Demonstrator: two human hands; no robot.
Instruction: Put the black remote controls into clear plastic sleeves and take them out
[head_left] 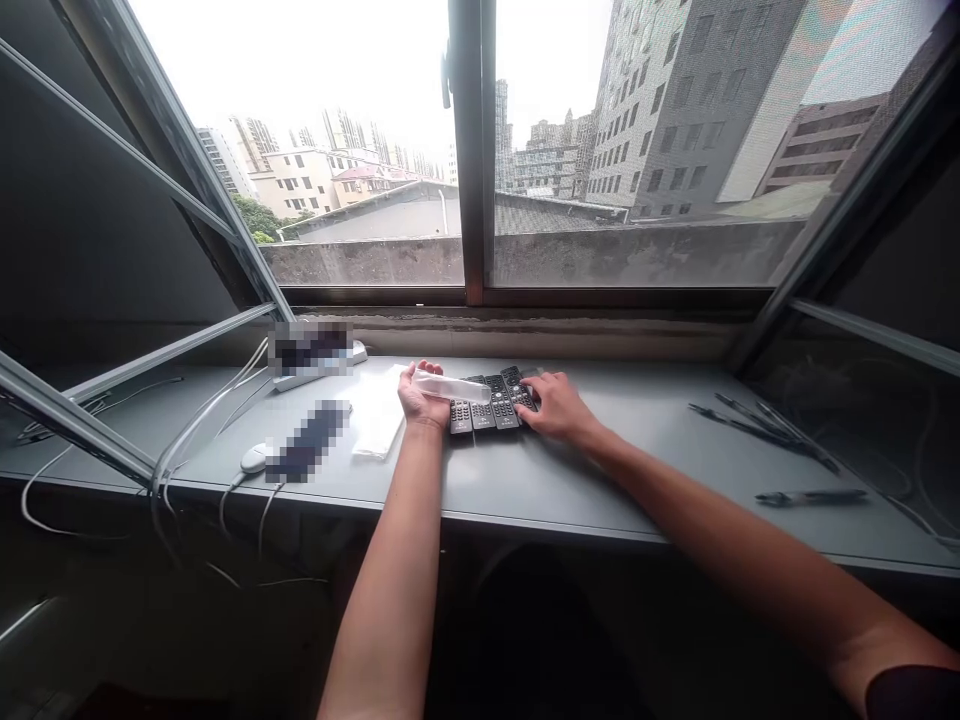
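Observation:
Several black remote controls (pixel 504 412) lie side by side on the grey desk in front of me. My left hand (pixel 422 398) is closed around one end of a long translucent plastic sleeve (pixel 461 388), which reaches to the right above the remotes and partly covers them. The thumb and fingers of my right hand (pixel 556 406) grip the right edge of the rightmost remote control (pixel 517 385). To the left of my left hand lies a flat, whitish pile (pixel 377 432) that looks like more plastic sleeves.
A white power strip (pixel 322 372) with cables stands at the back left. Nearer are a blurred-out dark object (pixel 309 442) and a round white charger (pixel 255 459). Several pens (pixel 765 425) and a single pen (pixel 810 497) lie on the right. Metal frame bars (pixel 172 352) rise at both sides.

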